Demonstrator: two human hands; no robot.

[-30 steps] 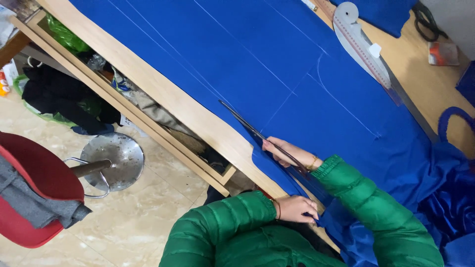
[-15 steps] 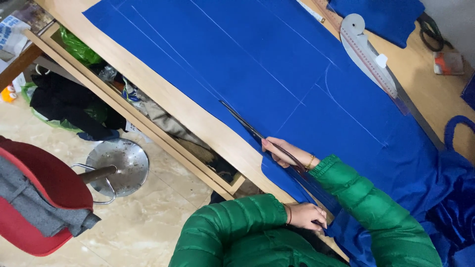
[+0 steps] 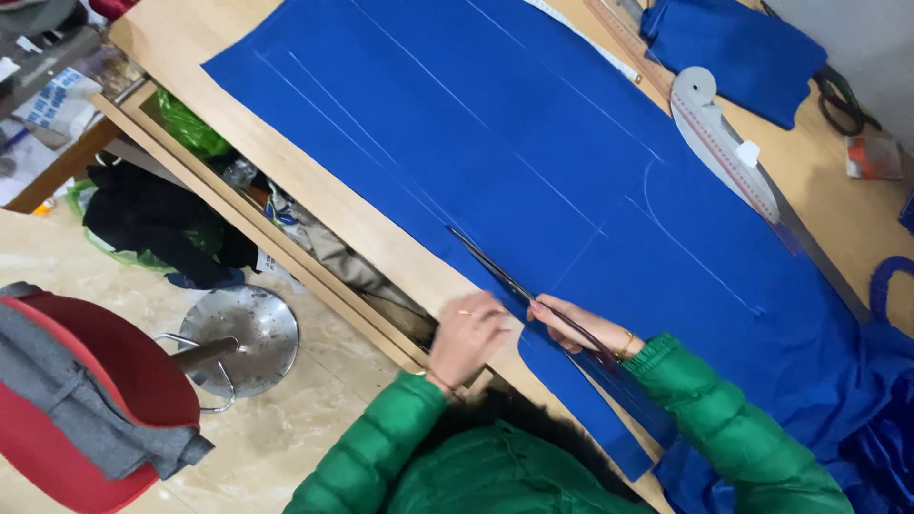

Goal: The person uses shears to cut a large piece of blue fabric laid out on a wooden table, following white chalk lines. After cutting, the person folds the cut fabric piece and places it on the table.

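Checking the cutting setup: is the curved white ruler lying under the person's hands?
No, the curved white ruler lies at the far side of the blue fabric, well away from the scissors at the hands.

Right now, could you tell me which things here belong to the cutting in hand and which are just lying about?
In use:
scissors in the right hand
blue cloth, marked with chalk lines
left hand at the cloth's edge

Lying about:
curved ruler
folded blue piece
red stool
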